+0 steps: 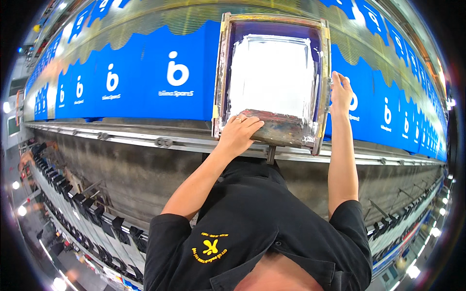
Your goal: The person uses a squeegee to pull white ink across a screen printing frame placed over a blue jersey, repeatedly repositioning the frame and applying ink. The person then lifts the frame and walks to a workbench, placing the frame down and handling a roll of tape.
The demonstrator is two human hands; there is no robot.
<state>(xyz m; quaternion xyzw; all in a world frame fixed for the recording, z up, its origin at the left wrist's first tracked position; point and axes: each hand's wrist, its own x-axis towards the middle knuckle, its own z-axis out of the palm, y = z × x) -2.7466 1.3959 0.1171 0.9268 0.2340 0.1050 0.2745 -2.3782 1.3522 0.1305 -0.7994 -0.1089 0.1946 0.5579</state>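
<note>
A screen printing frame (pixel 324 58) with a wooden, ink-stained rim rests over blue printed fabric in front of me. Thick white ink (pixel 272 72) covers most of its mesh, inside a dark purple border. Across the near end lies a wide wooden squeegee (pixel 286 130), stained red and grey. My left hand (pixel 238 135) is closed over the squeegee's left end, fingers bent across its top. At the frame's right side, my right hand (pixel 341 92) has its fingers bent together against a small metal fitting on the rim; the fingertips' hold is partly hidden.
Blue fabric panels (pixel 126 77) with white printing stretch along the long table to both sides. A metal rail (pixel 121 138) runs along its near edge. Yellowish mesh-like strips (pixel 160 19) lie beyond the panels. Behind me, a row of black clips (pixel 97 213) lines another long structure.
</note>
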